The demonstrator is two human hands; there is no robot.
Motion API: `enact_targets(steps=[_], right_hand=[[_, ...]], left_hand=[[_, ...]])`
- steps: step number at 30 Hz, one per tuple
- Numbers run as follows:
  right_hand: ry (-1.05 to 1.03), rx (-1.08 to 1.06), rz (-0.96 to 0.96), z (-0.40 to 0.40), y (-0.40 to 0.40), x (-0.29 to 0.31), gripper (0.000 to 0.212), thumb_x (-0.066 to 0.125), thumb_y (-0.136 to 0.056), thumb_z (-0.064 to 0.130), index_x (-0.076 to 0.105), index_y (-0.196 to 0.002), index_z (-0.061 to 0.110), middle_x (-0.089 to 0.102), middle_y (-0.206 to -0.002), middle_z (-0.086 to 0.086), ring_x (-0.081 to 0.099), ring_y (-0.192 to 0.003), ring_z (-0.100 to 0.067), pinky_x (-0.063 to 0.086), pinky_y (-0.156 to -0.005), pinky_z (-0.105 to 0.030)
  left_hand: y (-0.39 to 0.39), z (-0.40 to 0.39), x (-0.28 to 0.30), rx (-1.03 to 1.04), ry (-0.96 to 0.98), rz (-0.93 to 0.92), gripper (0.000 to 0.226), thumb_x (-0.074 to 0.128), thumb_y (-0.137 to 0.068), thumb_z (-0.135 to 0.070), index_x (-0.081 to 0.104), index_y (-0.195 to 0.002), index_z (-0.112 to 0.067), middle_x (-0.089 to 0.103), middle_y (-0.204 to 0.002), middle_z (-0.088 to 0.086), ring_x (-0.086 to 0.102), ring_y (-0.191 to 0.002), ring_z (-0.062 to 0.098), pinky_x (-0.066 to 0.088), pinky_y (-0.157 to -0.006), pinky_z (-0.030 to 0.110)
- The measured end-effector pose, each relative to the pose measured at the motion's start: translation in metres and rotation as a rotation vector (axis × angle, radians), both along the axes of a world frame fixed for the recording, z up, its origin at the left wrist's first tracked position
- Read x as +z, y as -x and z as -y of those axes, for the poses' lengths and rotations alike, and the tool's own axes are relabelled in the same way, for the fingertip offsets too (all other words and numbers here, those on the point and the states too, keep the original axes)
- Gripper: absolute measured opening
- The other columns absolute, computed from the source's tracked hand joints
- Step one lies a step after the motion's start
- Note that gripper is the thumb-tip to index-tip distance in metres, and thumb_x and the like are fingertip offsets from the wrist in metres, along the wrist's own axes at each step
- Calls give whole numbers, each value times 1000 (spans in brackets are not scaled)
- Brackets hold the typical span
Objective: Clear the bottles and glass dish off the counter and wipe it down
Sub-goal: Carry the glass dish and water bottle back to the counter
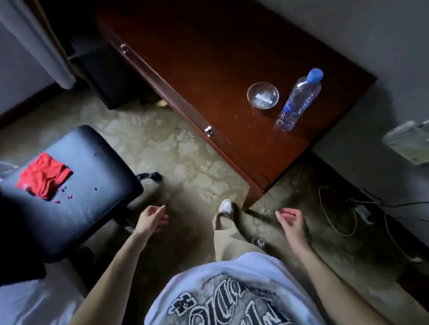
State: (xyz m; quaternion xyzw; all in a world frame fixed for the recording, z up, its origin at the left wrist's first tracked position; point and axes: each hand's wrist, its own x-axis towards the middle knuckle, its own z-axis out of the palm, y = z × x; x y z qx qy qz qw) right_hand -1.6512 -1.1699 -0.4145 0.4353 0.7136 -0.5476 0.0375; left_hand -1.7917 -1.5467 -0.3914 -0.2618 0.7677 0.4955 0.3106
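Bottle (299, 99) & glass dish (263, 94) on counter (202, 60), dish contents unclear; both hands' fingers loose, holding nothing.

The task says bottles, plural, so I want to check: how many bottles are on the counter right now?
1. A clear bottle with a blue cap stands near the counter's right end, just right of the glass dish. The counter's far left end is dark, so another could be hidden there.

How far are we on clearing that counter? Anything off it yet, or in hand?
Nothing looks done. The plastic bottle and glass dish both stand on the wooden counter, side by side and apart. Nothing is in hand: the left hand and right hand hang loose and hold nothing. Left: remove both, then wipe, perhaps with the red cloth lying on the chair.
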Motion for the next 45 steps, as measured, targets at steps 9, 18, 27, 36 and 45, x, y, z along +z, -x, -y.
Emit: enact_targets(steps=[9,18,27,36,45], right_hand=[[-86,-240,-302,-53,217,80,104,92,-59,23,25,-138,18,32,-140,-2,36,-127,-12,34,-93,-7],[-197,-458,-347,-76,282,73,94,95,-51,17,42,-128,19,53,-131,-5,54,-118,-15,38,-89,-3],[-223,-805,-321,-54,258,81,79,89,-62,9,48,-130,4,65,-115,-10,64,-103,-15,48,-90,-16],[-157,-1249,-264,-12,171,89,54,88,-64,13,63,-110,0,70,-100,-13,69,-80,-2,58,-79,-26],[-252,-1598,-183,62,54,102,60,84,-69,10,52,-119,8,63,-95,8,63,-90,-13,54,-84,-40]], left_hand=[[218,-174,52,-340,-189,-181,30,51,-100,-34,47,-115,-8,68,-94,10,69,-73,22,54,-53,25],[328,-313,49,-694,-204,-36,43,48,-99,-47,36,-128,-17,62,-98,12,68,-70,26,59,-56,38],[369,-348,-53,-774,-171,-64,89,45,-67,-90,37,-134,-32,56,-134,10,66,-105,45,55,-74,66],[302,-385,73,-1088,-221,-72,35,36,-105,-35,43,-136,-20,44,-146,18,58,-115,51,59,-50,48],[145,-421,136,-1549,-406,-23,19,39,-105,-26,58,-104,-25,53,-136,19,64,-81,35,60,-56,45]])
